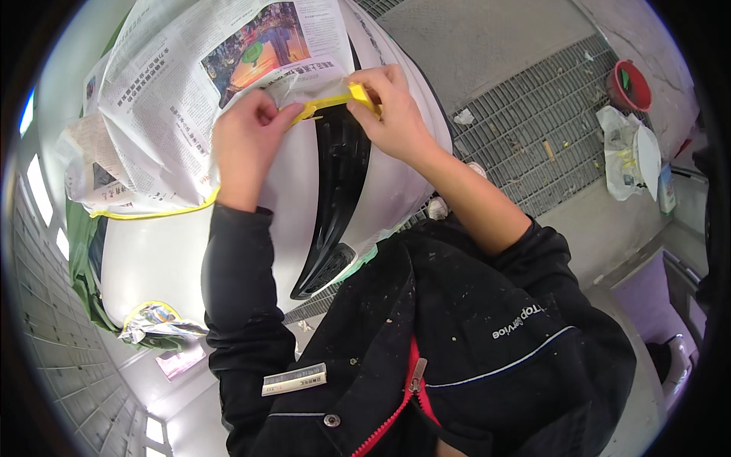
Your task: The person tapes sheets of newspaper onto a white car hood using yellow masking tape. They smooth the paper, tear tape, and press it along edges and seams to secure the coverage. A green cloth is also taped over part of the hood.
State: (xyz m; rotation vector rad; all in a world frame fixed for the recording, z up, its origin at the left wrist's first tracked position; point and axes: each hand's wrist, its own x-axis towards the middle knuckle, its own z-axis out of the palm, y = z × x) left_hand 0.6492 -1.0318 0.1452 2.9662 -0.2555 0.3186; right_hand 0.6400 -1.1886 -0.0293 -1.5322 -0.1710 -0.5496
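Note:
My right hand (392, 114) grips a roll of yellow masking tape (361, 96) above a white car body panel (285, 183). A strip of the tape stretches leftward from the roll to my left hand (247, 141), whose thumb and fingers pinch its other end. The strip runs along the lower edge of a newspaper sheet (167, 114) that covers the upper part of the panel. Directly below the strip lies a glossy black curved trim piece (339, 167), set in the white bodywork. Whether the strip is pressed down all along cannot be seen.
Yellow tape (156, 213) also edges the newspaper's lower left. Green sheeting (80, 259) hangs at the car's left side. On the right are a floor grating (533, 129) with litter on it, a red bucket (629, 95) and a clear plastic bag (620, 156).

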